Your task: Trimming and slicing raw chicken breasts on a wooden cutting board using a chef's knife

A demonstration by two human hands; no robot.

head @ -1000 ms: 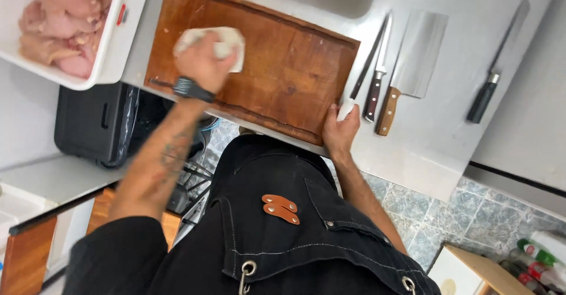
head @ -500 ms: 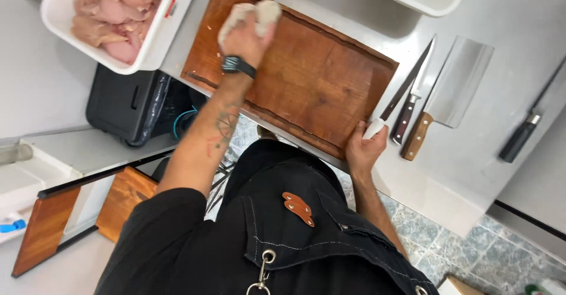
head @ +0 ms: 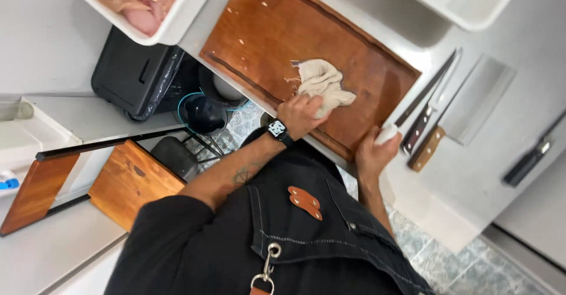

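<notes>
Crumpled off-white ribbed cloth (head: 321, 85) on reddish-brown wooden board (head: 265, 29), left hand (head: 300, 115) grip pinching it, right hand (head: 370, 153) curled at board edge.

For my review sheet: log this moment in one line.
left hand: on cloth | right hand: at cutting board corner | knives, cleaver: untouched

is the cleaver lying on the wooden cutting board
No, the cleaver lies on the white counter beside the cutting board.
</notes>
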